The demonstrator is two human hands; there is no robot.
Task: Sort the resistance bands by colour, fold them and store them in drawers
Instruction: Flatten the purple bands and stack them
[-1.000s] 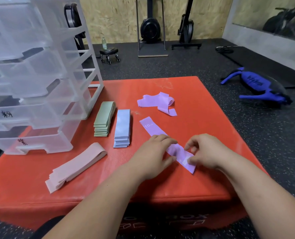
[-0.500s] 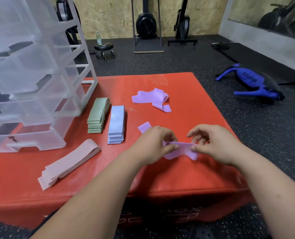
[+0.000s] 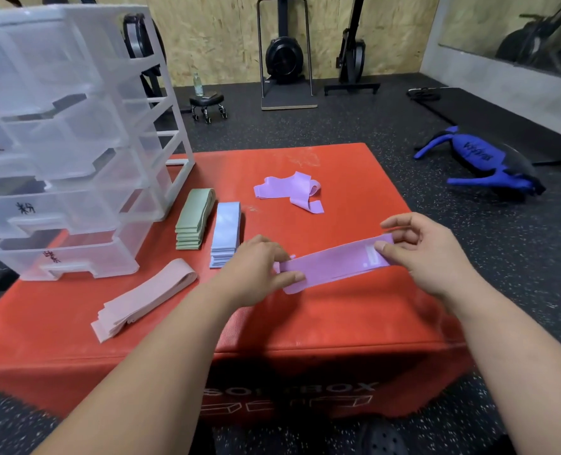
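You hold a purple band (image 3: 335,262) flat above the near part of the red box (image 3: 305,320) — your left hand (image 3: 256,274) pinches its left end, your right hand (image 3: 417,251) pinches its right end by the white label. Farther off lie loose purple bands (image 3: 289,190). To the left sit the green stack (image 3: 193,218), blue stack (image 3: 225,233) and pink stack (image 3: 144,298) — all beside the clear drawers (image 3: 69,142).

Red foam box (image 3: 305,323) on a gym floor (image 3: 338,126)
The box sits beneath the right hand (image 3: 426,254); a blue bag (image 3: 482,162) lies well off to its right — far beyond the left hand (image 3: 256,270), a stool (image 3: 206,105) bears a bottle (image 3: 197,84).
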